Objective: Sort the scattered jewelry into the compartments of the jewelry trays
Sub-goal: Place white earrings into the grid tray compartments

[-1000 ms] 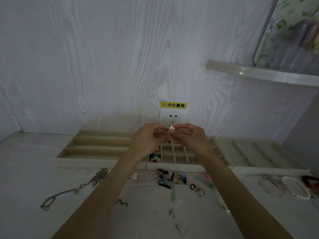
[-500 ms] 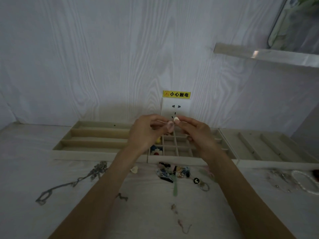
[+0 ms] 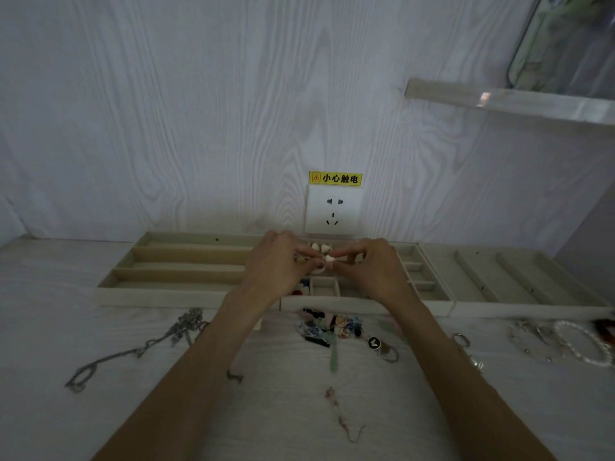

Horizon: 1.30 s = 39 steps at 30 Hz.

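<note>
Surface: pale table (image 3: 50, 327) against a white wall, loose jewelry scattered in front.
Trays: three in a row; gridded middle tray (image 3: 332, 302) sits directly under both hands.
Left hand (image 3: 276, 264): fingertips pinching a small white earring (image 3: 329, 258).
Right hand (image 3: 372, 267): pinching the same piece from the other side.
Key relation: earring hangs just above the grid's back cells; both hands equally near.

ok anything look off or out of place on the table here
Mostly the unsorted jewelry: a silver chain sprawls in front of the left tray, a mixed pile lies tangled before the grid tray, and a bead bracelet sits loose at right. Nothing looks broken or spilled.
</note>
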Available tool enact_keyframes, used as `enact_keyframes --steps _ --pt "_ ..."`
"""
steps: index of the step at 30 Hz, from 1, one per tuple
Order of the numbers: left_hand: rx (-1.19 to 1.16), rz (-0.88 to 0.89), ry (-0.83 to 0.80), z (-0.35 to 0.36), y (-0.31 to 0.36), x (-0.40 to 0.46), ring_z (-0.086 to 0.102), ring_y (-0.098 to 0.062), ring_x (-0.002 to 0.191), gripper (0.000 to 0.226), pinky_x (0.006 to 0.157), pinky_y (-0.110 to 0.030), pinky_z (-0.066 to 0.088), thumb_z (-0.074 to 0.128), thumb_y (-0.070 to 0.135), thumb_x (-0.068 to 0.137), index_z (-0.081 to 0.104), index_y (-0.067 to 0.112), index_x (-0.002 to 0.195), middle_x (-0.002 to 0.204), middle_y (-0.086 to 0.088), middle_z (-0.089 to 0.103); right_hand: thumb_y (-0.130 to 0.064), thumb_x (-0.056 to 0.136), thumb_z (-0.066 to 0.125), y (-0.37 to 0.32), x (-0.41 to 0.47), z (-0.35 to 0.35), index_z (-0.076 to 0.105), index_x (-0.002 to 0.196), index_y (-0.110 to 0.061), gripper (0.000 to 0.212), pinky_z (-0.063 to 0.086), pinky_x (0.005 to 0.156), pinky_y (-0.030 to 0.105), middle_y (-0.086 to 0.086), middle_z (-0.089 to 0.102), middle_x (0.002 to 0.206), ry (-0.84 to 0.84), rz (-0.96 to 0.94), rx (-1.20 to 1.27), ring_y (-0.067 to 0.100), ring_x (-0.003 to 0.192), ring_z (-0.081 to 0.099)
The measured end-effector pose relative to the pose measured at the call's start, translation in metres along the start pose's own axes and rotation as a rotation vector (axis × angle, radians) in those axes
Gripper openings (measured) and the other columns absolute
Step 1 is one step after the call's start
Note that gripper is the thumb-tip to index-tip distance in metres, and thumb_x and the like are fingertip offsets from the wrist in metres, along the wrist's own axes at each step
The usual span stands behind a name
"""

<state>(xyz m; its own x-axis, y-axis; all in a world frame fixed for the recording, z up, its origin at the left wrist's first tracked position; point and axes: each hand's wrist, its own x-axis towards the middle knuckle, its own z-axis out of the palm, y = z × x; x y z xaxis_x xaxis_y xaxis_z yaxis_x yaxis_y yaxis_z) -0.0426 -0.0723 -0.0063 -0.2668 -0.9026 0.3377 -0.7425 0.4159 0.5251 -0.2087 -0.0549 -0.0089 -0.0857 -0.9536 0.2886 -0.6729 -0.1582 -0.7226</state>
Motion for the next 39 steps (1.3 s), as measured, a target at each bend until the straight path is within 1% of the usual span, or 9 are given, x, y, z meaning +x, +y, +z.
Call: enact_keyframes --steps 3,9,15,18,21,25,28,33,39 --pt "-0.006 -0.021 0.006 0.003 0.001 0.0 0.044 -0.016 0.092 0.022 0.079 -0.033 0.042 0.067 0.039 0.082 0.071 0.034 0.104 0.085 0.007 0.052 -0.029 0.071 0.08 -0.001 0.0 -0.001 0.076 0.091 -0.025 0.021 0.035 0.055 0.015 -0.021 0.058 0.066 -0.021 -0.002 -0.001 -0.005 0.06 0.052" --pt "0.05 -0.09 0.018 0.002 0.006 0.001 0.043 -0.016 0.089 0.03 0.065 -0.027 0.033 0.072 0.052 0.073 0.072 0.037 0.099 0.076 0.006 0.052 -0.027 0.075 0.077 0.002 -0.001 -0.002 0.075 0.095 -0.024 0.021 0.043 0.062 0.019 -0.004 0.073 0.086 -0.064 0.023 0.006 -0.003 0.068 0.058" --pt "0.096 -0.148 0.031 0.003 0.01 0.001 0.041 -0.014 0.092 0.025 0.066 -0.026 0.033 0.073 0.048 0.073 0.074 0.034 0.094 0.08 0.005 0.053 -0.026 0.082 0.07 -0.002 0.0 0.004 0.074 0.099 -0.026 0.018 0.042 0.065 0.022 -0.002 0.074 0.09 -0.097 0.041 -0.051 0.002 0.071 0.059" --pt "0.134 -0.138 0.028 0.003 0.01 0.003 0.038 -0.012 0.09 0.025 0.065 -0.026 0.033 0.073 0.046 0.075 0.074 0.034 0.096 0.091 0.002 0.06 -0.028 0.08 0.071 -0.004 0.0 0.005 0.075 0.097 -0.026 0.017 0.041 0.062 0.021 -0.001 0.074 0.088 -0.06 0.069 -0.087 0.006 0.072 0.06" --pt "0.166 -0.083 0.012 0.004 0.01 0.002 0.04 -0.014 0.094 0.022 0.068 -0.027 0.033 0.064 0.042 0.083 0.073 0.032 0.101 0.101 0.001 0.06 -0.028 0.076 0.074 -0.007 0.001 0.006 0.075 0.093 -0.027 0.017 0.04 0.059 0.02 0.001 0.073 0.087 -0.017 0.087 -0.12 0.009 0.071 0.061" --pt "0.164 -0.058 -0.052 0.002 0.011 -0.001 0.041 -0.017 0.106 0.033 0.08 -0.031 0.039 0.045 0.035 0.092 0.072 0.019 0.099 0.113 0.002 0.056 -0.032 0.074 0.074 -0.012 0.001 0.007 0.075 0.092 -0.03 0.018 0.047 0.067 0.024 -0.001 0.071 0.097 0.03 0.088 -0.256 0.016 0.087 0.065" --pt "0.227 0.001 -0.108 -0.002 0.012 -0.002 0.039 -0.016 0.109 0.038 0.083 -0.031 0.036 0.038 0.033 0.095 0.071 0.013 0.096 0.119 0.003 0.053 -0.034 0.075 0.071 -0.014 0.0 0.01 0.074 0.091 -0.031 0.016 0.047 0.065 0.025 -0.002 0.071 0.092 0.037 0.083 -0.325 0.017 0.085 0.065" --pt "0.285 0.033 -0.131 -0.006 0.012 0.0 0.037 -0.015 0.107 0.041 0.077 -0.028 0.029 0.036 0.033 0.095 0.071 0.012 0.094 0.117 0.004 0.053 -0.032 0.078 0.066 -0.016 0.0 0.009 0.075 0.093 -0.03 0.017 0.051 0.065 0.027 -0.001 0.072 0.086 0.017 0.039 -0.395 0.019 0.081 0.066" --pt "0.253 0.019 -0.128 -0.004 0.008 0.002 0.036 -0.012 0.101 0.037 0.078 -0.029 0.03 0.038 0.034 0.094 0.071 0.017 0.087 0.114 0.005 0.054 -0.034 0.076 0.07 -0.015 0.0 0.009 0.074 0.086 -0.032 0.011 0.049 0.063 0.025 -0.003 0.072 0.084 0.037 0.027 -0.384 0.015 0.077 0.065"
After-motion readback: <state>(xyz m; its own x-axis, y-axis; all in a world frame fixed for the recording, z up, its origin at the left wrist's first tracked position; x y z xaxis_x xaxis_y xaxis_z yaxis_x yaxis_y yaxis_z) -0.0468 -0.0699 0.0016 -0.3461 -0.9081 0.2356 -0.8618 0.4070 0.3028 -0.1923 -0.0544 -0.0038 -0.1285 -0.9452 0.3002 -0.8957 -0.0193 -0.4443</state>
